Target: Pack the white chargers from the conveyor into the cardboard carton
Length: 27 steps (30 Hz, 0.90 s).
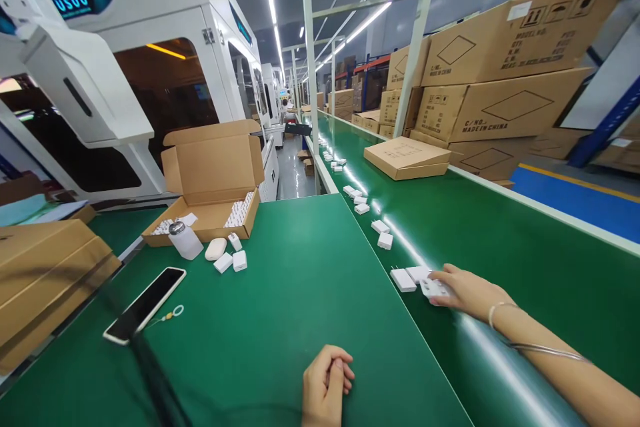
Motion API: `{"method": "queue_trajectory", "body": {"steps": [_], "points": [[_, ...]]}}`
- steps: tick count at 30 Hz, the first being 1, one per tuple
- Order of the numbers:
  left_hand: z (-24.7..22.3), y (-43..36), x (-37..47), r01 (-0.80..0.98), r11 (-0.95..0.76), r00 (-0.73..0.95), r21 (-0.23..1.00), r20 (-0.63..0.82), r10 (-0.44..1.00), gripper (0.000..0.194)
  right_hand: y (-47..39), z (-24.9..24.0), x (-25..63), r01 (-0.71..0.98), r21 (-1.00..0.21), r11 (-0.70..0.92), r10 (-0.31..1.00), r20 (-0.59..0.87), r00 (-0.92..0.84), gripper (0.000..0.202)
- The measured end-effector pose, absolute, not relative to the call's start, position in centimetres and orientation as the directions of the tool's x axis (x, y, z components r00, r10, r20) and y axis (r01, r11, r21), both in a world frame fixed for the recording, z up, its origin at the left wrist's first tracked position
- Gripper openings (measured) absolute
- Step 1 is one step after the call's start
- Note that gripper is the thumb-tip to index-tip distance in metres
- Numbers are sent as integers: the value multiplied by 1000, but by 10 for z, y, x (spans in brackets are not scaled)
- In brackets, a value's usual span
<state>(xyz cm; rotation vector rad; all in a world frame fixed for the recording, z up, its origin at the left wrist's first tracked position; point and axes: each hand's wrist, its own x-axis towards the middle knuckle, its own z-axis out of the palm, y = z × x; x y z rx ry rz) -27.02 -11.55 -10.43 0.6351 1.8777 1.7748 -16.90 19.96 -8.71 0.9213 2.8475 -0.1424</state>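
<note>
My right hand reaches over the green conveyor belt, its fingers closed on a white charger plug at their tips. Part of that plug is covered by the fingers. Right beside it lie two more charger plugs, the nearer one close to the belt's left edge. My left hand rests low over the green table, fingers curled in and thumb laid across them, with nothing showing in it.
More charger plugs trail up the belt. A flat carton lies across it. On the table are an open cardboard box with plugs, a bottle, a white case, loose plugs and a phone. Stacked cartons stand right.
</note>
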Motion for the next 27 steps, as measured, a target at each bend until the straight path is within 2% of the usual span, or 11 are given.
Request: {"method": "queue_trajectory", "body": {"steps": [3,5,12,15,20,24,27], "points": [[-107,-117,-272,-10,63,-748,998,-49,661,49,195,-92,-141,705,-182,685,676,-203,-709,38],[-109,-119,-274,-8,63,-740,998,-49,671,48,187,-96,-128,755,-230,614,723,-221,-655,41],[-116,-119,-279,9,59,-709,998,-35,704,45,169,-88,-120,767,-222,603,750,-170,-639,50],[-116,-118,-280,4,46,-707,999,-30,707,42,160,-84,-123,748,-255,613,747,-122,-654,56],[-114,-118,-280,4,34,-704,999,-21,710,39,145,-83,-130,777,-378,503,792,-158,-589,26],[-114,-117,-281,3,19,-716,1000,-11,699,36,136,-71,-123,757,-578,304,852,-190,-488,15],[-112,-116,-281,-1,9,-718,1000,-7,696,35,115,-54,-103,570,-808,151,844,-194,-499,24]]}}
